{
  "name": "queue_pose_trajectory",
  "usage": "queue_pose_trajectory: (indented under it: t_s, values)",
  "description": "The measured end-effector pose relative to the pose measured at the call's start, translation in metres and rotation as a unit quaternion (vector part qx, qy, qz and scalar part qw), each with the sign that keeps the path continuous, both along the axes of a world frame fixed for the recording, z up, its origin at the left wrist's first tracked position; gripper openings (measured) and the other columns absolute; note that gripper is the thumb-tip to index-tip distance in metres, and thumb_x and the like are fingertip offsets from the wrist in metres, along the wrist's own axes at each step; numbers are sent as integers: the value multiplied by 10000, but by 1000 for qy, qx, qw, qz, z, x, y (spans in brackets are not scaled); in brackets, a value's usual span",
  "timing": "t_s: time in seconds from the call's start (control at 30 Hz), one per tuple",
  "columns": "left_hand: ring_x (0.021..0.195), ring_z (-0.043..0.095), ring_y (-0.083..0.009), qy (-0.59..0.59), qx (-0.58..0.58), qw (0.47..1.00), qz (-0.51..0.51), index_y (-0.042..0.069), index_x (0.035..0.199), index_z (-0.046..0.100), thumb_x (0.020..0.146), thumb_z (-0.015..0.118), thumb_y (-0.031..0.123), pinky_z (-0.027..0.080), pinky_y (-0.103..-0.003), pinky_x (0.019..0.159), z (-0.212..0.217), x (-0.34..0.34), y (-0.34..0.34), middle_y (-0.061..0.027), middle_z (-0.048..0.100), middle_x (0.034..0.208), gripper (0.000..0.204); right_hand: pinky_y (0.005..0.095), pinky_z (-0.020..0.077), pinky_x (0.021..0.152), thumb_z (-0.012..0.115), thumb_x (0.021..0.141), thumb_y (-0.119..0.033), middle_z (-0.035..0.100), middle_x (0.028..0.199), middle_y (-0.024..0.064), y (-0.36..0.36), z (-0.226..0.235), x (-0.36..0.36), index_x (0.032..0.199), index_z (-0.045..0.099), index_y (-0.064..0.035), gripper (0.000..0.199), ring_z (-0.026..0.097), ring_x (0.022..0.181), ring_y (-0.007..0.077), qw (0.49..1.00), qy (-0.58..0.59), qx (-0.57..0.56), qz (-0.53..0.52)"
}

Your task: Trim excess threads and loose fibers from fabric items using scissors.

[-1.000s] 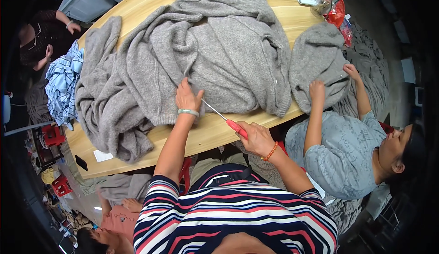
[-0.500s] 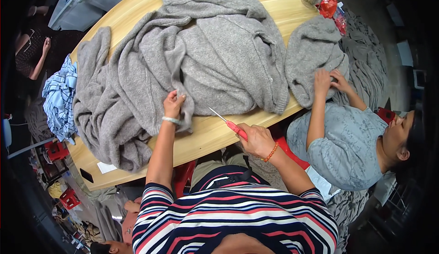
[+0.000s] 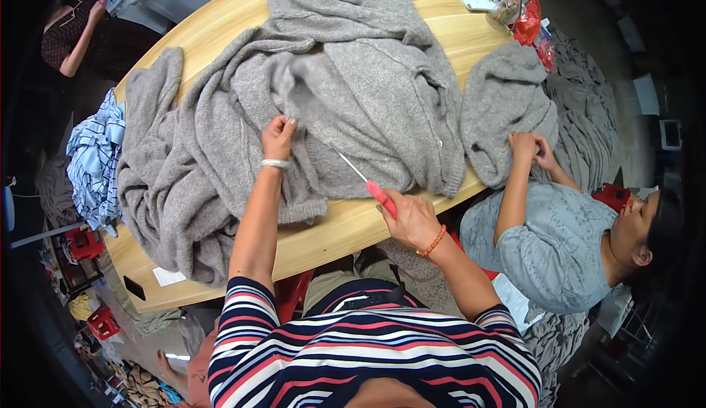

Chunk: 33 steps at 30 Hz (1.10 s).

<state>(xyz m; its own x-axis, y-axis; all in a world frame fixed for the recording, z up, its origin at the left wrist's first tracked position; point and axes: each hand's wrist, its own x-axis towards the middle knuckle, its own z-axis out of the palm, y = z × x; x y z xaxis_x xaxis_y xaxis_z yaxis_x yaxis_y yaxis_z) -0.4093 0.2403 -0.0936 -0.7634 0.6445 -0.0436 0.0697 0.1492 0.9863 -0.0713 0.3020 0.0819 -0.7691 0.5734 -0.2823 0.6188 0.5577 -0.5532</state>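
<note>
1. The left hand (image 3: pixel 277 137) has its fingers pinched together, and they seem to grip a fold of the gray knitwear (image 3: pixel 220 136). Which piece exactly, I cannot tell, because the cloth just beyond the hand is blurred.
2. The right hand (image 3: pixel 409 220) has its fingers wrapped around the handle of a red-handled tool (image 3: pixel 381 198). Its thin metal shaft points away from the body, toward the cloth; whether the tip touches it, I cannot tell.
3. The gray knitwear lies in a loose heap across the middle of the counter (image 3: pixel 353 235), in front of the person.
4. In my judgement, the tip could catch in the knit and pull a thread, if the left hand swings the cloth against it. It could also prick the left hand, if the two hands come together quickly.
5. Overlapping folds could drag a neighbouring piece along, because the layers are hard to separate.
6. Between the heap and the near edge there is only a narrow bare strip of counter. The black phone (image 3: pixel 134 287) and white paper (image 3: pixel 168 276) lie near the left end.
7. To the right, the co-worker's hands (image 3: pixel 531 149) touch another gray piece (image 3: pixel 507 99), which limits room for moving sideways.
</note>
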Motion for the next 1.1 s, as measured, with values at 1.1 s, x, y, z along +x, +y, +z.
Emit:
queue_pose_trajectory:
  t_s: [1.1]
  values:
    - [768, 659, -262, 88, -215, 958, 170, 79, 907, 712, 817, 674, 83, 516, -366, 752, 33, -33, -70, -108, 703, 833, 98, 543, 496, 771, 604, 905, -281, 677, 916, 235, -24, 7, 14, 1219, 594, -153, 340, 637, 883, 455, 998, -34, -34, 42]
